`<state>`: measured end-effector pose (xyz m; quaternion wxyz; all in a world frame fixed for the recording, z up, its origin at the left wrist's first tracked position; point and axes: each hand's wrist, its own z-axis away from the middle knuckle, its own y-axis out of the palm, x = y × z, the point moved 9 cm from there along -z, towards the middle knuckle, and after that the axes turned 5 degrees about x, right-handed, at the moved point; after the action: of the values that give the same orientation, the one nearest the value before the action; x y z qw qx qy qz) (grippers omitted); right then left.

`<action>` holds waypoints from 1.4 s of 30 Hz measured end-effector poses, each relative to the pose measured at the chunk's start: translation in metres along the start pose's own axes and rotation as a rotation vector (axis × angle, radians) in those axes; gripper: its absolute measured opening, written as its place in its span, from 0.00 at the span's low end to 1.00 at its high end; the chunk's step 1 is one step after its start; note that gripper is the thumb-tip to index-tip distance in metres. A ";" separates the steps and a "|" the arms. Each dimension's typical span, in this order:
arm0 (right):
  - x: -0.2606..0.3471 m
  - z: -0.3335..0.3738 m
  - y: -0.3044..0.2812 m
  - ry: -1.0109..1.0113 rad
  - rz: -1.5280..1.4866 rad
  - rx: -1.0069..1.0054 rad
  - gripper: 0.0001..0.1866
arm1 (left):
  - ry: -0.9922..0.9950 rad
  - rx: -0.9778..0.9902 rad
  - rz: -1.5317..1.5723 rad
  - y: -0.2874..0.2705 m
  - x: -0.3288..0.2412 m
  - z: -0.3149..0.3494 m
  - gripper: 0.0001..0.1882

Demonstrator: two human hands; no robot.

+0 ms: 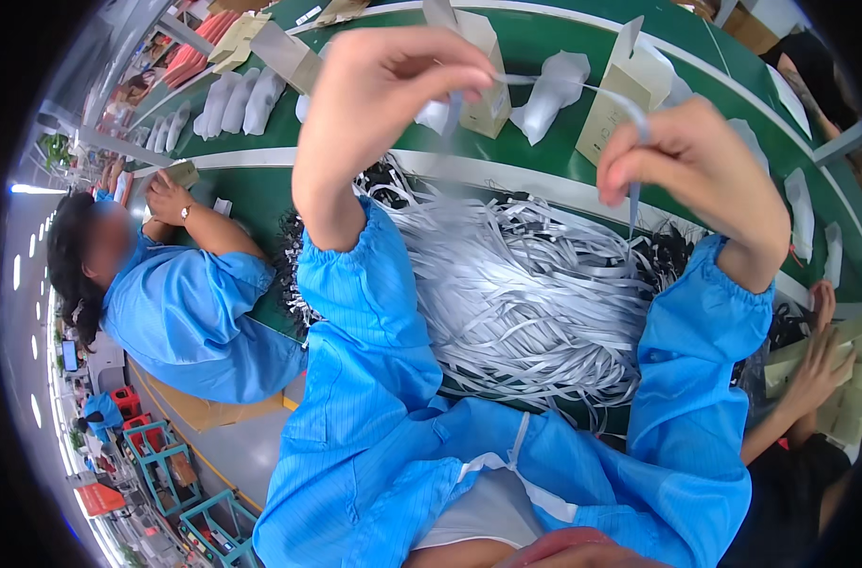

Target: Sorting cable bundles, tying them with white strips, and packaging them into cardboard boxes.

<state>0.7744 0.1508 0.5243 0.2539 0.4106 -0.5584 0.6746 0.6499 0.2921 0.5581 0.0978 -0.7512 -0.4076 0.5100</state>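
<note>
A thin, flat white lanyard strap (625,101) stretches between my raised hands above the heap. My left hand (393,95) pinches one part of it between thumb and fingertips. At the right, my right hand (682,156) is closed on the other part, and a length hangs down below its fingers. Motion blurs the strap near my left hand. Under both hands lies a large heap of similar white lanyards (535,303), with black ends bunched at its left and right sides.
Beyond the heap, a green conveyor (374,133) carries open beige boxes (623,90) and white-wrapped items (552,93). A co-worker in blue (199,293) sits at left, handling a small box. Another person's hands (814,369) work beside beige boxes at right.
</note>
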 end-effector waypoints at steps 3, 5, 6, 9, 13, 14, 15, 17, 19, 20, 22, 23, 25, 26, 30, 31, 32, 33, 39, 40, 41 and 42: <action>0.041 0.006 -0.024 -0.200 0.100 -0.213 0.10 | -0.173 0.258 0.177 0.026 0.018 0.000 0.05; 0.076 0.016 -0.042 -0.306 0.268 -0.462 0.11 | 0.118 0.404 0.283 0.045 -0.005 -0.003 0.03; 0.092 0.012 -0.040 -0.305 0.278 -0.461 0.11 | 0.260 0.474 0.333 0.052 -0.017 -0.001 0.03; 0.124 0.000 -0.037 -0.051 0.210 -0.587 0.16 | 0.409 0.576 0.419 0.064 -0.028 0.006 0.03; 0.117 0.009 -0.046 0.054 0.327 -0.638 0.15 | 0.515 0.783 0.444 0.078 -0.035 0.010 0.04; 0.114 0.012 -0.048 0.088 0.364 -0.649 0.15 | 0.526 0.856 0.432 0.084 -0.036 0.014 0.04; 0.109 0.016 -0.049 0.123 0.403 -0.659 0.15 | 0.532 0.843 0.439 0.086 -0.036 0.015 0.04; 0.100 0.026 -0.055 0.187 0.483 -0.676 0.15 | 0.324 0.808 0.482 0.095 -0.026 0.005 0.04; 0.091 0.034 -0.059 0.251 0.557 -0.696 0.14 | 0.223 0.782 0.512 0.093 -0.018 0.004 0.04; 0.089 0.036 -0.063 0.282 0.593 -0.706 0.14 | 0.167 0.693 0.487 0.082 -0.012 -0.001 0.06; 0.083 0.043 -0.066 0.345 0.655 -0.723 0.14 | 0.043 0.519 0.440 0.060 -0.001 -0.006 0.10; 0.080 0.043 -0.067 0.371 0.680 -0.726 0.14 | 0.030 0.509 0.445 0.055 0.000 -0.003 0.10; 0.073 0.043 -0.065 0.415 0.725 -0.731 0.14 | -0.103 0.441 0.571 0.043 0.008 0.001 0.28; 0.068 0.040 -0.060 0.411 0.722 -0.723 0.14 | -0.161 0.411 0.631 0.039 0.012 0.003 0.38; 0.048 0.027 -0.041 -0.025 0.280 -0.828 0.24 | 0.075 0.191 0.383 0.027 0.006 0.000 0.14; 0.046 0.010 -0.033 -0.185 0.232 -0.683 0.29 | 0.069 0.190 0.385 0.029 0.007 -0.002 0.14; 0.046 -0.004 -0.023 -0.340 0.181 -0.538 0.35 | 0.057 0.198 0.350 0.031 0.008 -0.006 0.18; 0.036 -0.014 -0.020 -0.335 0.170 -0.540 0.35 | 0.041 0.213 0.316 0.034 0.009 -0.008 0.23; -0.008 -0.085 0.035 -0.435 -0.220 -0.277 0.26 | -0.099 0.059 0.605 0.016 -0.008 -0.009 0.26; -0.020 -0.090 0.038 -0.295 -0.380 -0.148 0.25 | -0.054 -0.059 0.549 0.003 -0.005 -0.009 0.26; -0.025 -0.097 0.047 -0.163 -0.539 -0.002 0.24 | -0.015 -0.190 0.479 -0.014 -0.003 -0.002 0.26; -0.029 -0.099 0.060 -0.028 -0.690 0.148 0.23 | 0.026 -0.319 0.406 -0.030 -0.004 0.004 0.26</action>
<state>0.7148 0.2343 0.4638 0.4288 0.6017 -0.3399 0.5819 0.6302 0.3075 0.5759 -0.1212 -0.8300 -0.3224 0.4386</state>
